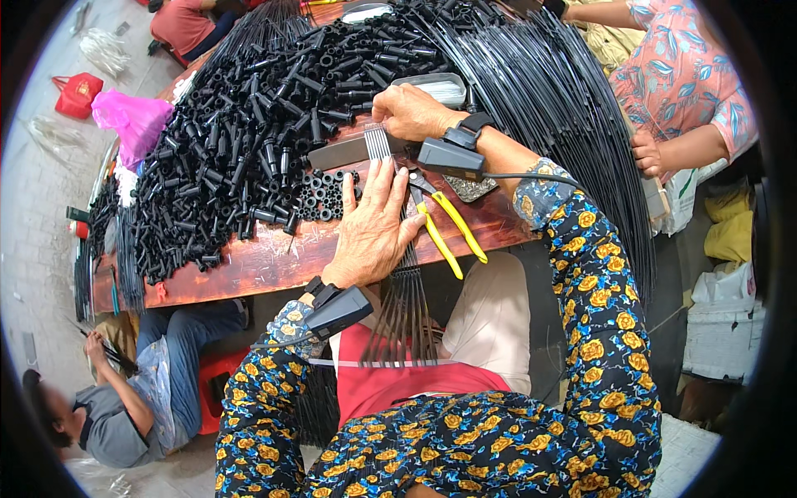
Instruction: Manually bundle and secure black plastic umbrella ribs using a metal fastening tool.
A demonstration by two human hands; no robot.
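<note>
My left hand [369, 220] lies flat with its fingers stretched over a row of several thin black rods [403, 319]. These rods fan out toward my lap, and their pale tips [378, 143] poke out beyond my fingertips. At those tips my right hand [415, 114] is bent, its fingers curled together; whatever they pinch is too small to make out. A grey flat bar [340, 153] rests beside the tips. Just right of my left hand are pliers [452, 222] with yellow handles, their jaws apart. Small black rings [320, 197] stand in a cluster to its left.
A big heap of black plastic tubes [216, 166] covers the table's left and middle. Long black rods [548, 91] lie bundled at the right. Near my right hand are a tray [466, 91] of white pieces and a dish [471, 189] of small bits. Other people sit around the table.
</note>
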